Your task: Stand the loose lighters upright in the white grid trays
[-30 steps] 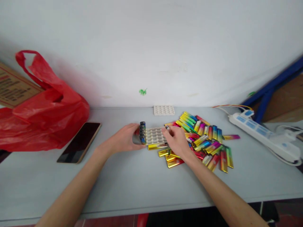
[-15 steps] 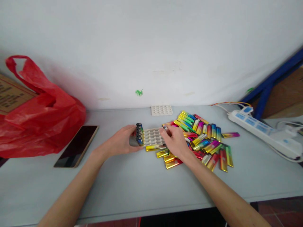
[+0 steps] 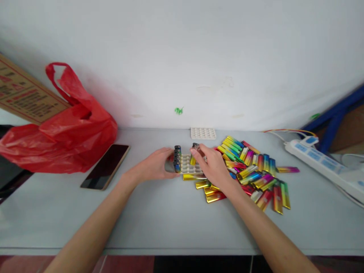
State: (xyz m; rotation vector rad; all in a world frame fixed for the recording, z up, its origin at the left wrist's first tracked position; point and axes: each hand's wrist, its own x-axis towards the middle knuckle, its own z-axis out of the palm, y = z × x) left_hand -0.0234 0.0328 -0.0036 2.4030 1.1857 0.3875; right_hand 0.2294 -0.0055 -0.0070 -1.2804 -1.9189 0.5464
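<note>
My left hand (image 3: 155, 165) is curled round the left end of a white plastic tray (image 3: 185, 167) with rows of round-cornered holes. In that end stands a row of several lighters (image 3: 177, 159) with black tops, upright side by side. My right hand (image 3: 214, 165) is closed on one yellow lighter (image 3: 193, 159), metal-and-black top up, its lower end at the tray's holes. The fingers of my right hand hide part of the tray's right side.
A pile of shiny multicoloured lighters (image 3: 250, 178) lies right of the tray, some beside its front edge. Behind is a second white tray (image 3: 203, 133). At left are a phone (image 3: 105, 167), a red plastic bag (image 3: 82, 140) and a cardboard box (image 3: 28, 94); at right, a power strip (image 3: 318, 157).
My right hand has lifted into view a yellow lighter, now upright over the tray's holes, further left on the tray than before. The whole view has shifted as the head moved.
</note>
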